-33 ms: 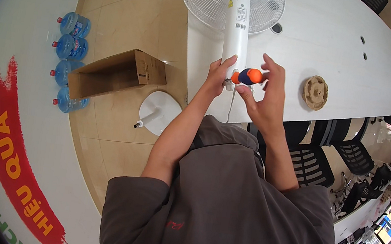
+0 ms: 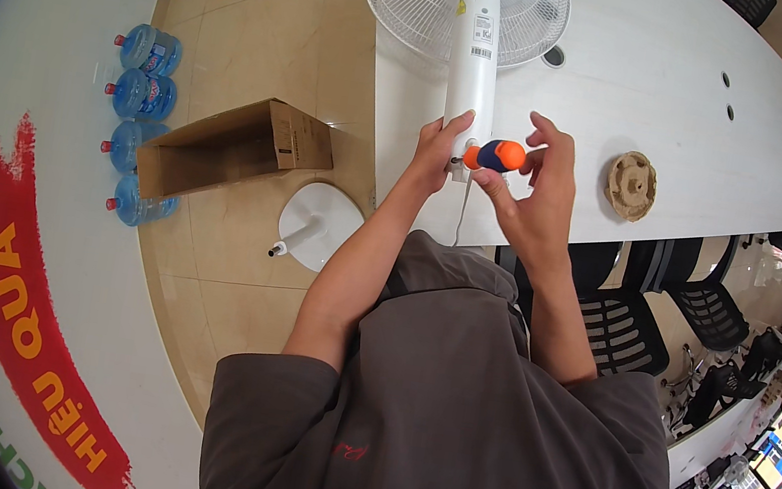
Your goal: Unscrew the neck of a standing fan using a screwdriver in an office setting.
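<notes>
Visibly, a white fan (image 2: 474, 75) is laid over the tabletop (image 2: 625, 97), its round grille turned away from the person and its column pointed back toward the near edge. The column's lower end is grasped by the grip of the left hand (image 2: 437, 152). Beside that hand, an orange-and-navy screwdriver (image 2: 491, 155) is set against the column's end. Its handle is flanked by the thumb and loosely spread fingers of the right hand (image 2: 541, 201); whether it is gripped cannot be told. A thin cord (image 2: 462, 217) is hung from the column's end. Farther right, a round brown moulded piece (image 2: 631, 186) is placed on the tabletop. To the left, an opened cardboard box (image 2: 301, 142) and a white round base (image 2: 336, 221) are seen on the tiled floor (image 2: 258, 53), with blue water bottles (image 2: 143, 96) lined along the wall.
</notes>
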The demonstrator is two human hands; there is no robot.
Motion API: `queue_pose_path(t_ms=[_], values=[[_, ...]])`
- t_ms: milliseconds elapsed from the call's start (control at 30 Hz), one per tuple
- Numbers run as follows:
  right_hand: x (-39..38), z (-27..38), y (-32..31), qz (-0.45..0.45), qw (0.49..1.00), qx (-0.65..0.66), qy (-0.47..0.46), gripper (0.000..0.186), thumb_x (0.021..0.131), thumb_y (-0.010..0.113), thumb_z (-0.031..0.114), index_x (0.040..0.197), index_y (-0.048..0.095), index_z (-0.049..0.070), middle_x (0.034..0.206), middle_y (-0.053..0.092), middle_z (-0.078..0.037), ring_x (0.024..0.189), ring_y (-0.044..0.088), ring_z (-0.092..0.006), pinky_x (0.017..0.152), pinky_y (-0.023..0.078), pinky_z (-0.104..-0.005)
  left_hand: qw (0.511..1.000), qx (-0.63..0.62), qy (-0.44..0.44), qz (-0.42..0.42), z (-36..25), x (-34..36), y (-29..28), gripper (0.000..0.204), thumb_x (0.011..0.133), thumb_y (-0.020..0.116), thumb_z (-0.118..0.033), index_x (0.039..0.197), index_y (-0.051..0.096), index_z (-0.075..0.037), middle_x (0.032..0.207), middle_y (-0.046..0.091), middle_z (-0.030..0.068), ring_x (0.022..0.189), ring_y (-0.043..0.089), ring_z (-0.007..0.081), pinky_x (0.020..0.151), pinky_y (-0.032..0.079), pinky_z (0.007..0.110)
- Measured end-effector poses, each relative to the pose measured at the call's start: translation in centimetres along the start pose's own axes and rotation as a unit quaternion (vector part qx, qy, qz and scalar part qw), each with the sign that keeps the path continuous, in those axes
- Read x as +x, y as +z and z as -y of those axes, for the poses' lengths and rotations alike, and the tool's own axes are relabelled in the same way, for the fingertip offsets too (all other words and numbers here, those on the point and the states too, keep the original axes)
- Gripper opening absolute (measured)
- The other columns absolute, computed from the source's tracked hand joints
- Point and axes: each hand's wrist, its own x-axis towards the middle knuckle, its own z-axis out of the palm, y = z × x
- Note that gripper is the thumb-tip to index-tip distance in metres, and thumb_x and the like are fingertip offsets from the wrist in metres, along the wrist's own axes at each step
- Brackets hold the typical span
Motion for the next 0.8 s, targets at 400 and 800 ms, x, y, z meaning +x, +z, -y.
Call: queue_pose_path(t_ms=[400,800], values=[[0.8,-0.7,-1.0,0.101,0.985,-0.006,-0.138,0.035,0.082,0.070,-0.003,0.117,0.062,0.003,0.111,0.060,-0.011,0.094,0.059,-0.0266,0.076,0.052,-0.0340,0.999,-0.012,-0.001,0.032,0.9,0.6,-1.0,0.034,0.090,0.069,-0.030,0.107,0.062,-0.002,0.090,0.064,0.0036,0.074,0.063,0.0111,0.056,0.050,0.026],[0.8,-0.7,-0.4,0.106,0.984,-0.027,-0.140,0.031,0.090,0.060,-0.001,0.120,0.054,0.001,0.116,0.053,-0.017,0.096,0.054,-0.0319,0.085,0.047,-0.0384,1.000,-0.005,0.001,0.017,0.7,0.7,-0.8,0.035,0.089,0.069,-0.030,0.108,0.062,-0.001,0.091,0.066,0.0058,0.074,0.065,0.0128,0.057,0.052,0.027]])
